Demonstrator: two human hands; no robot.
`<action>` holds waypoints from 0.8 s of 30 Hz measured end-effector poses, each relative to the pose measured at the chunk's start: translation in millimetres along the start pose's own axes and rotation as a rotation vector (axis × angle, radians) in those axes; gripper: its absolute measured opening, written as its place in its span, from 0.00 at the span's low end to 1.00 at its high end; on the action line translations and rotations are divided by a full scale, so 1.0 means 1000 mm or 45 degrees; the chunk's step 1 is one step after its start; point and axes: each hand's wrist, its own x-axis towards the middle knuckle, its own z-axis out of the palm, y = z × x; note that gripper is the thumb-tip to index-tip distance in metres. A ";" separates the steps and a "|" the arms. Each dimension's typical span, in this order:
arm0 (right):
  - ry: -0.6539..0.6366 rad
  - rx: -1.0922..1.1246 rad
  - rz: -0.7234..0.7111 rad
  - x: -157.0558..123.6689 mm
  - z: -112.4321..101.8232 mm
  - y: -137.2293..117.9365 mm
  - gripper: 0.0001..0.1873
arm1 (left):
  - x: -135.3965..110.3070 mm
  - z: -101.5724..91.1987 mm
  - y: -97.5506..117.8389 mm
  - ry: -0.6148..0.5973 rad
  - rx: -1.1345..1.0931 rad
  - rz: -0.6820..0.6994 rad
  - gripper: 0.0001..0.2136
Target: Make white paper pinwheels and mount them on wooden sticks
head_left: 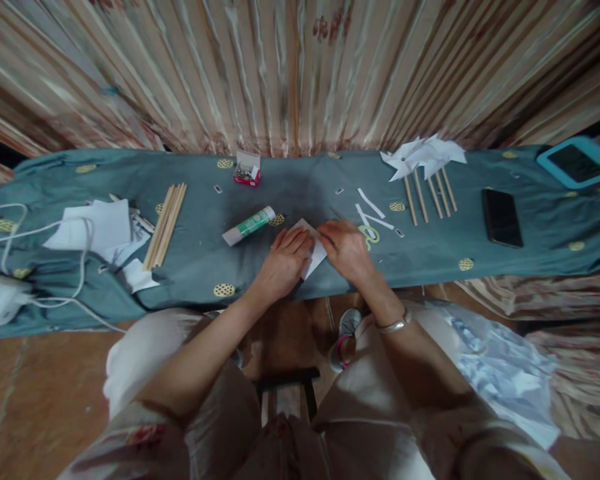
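A small white piece of paper (317, 259) lies at the front of the cloth-covered table between my hands. My left hand (283, 261) presses on its left side, fingers bent and close together. With curled fingers, my right hand (347, 248) pinches its right edge; the fingertips are partly hidden. Light-green scissor handles (369, 235) show just beside my right hand, and a thin grey tip sticks out beyond the knuckles. Whether that hand touches the scissors I cannot tell. To the left lies a green-and-white glue stick (250, 225).
Paper strips (373, 208) lie beyond my right hand. Further right are white paper pinwheels (425, 158) on sticks, a black phone (501, 217) and a blue-framed tablet (579, 162). A red box of pins (247, 175), wooden sticks (165, 227), paper sheets (97, 227) and a white cable (83, 267) are leftward.
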 end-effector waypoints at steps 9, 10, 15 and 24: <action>-0.073 -0.133 -0.054 0.005 0.020 0.001 0.21 | 0.008 0.002 -0.006 -0.061 -0.007 -0.073 0.25; -0.059 -0.143 -0.059 0.004 0.021 0.001 0.22 | 0.008 0.002 -0.006 -0.057 -0.005 -0.077 0.25; 0.020 -0.148 -0.052 -0.005 0.030 0.002 0.23 | 0.010 0.003 -0.002 -0.052 0.022 -0.098 0.29; 0.075 -0.143 -0.107 -0.007 0.044 0.010 0.24 | 0.005 0.008 -0.001 -0.016 0.077 -0.113 0.28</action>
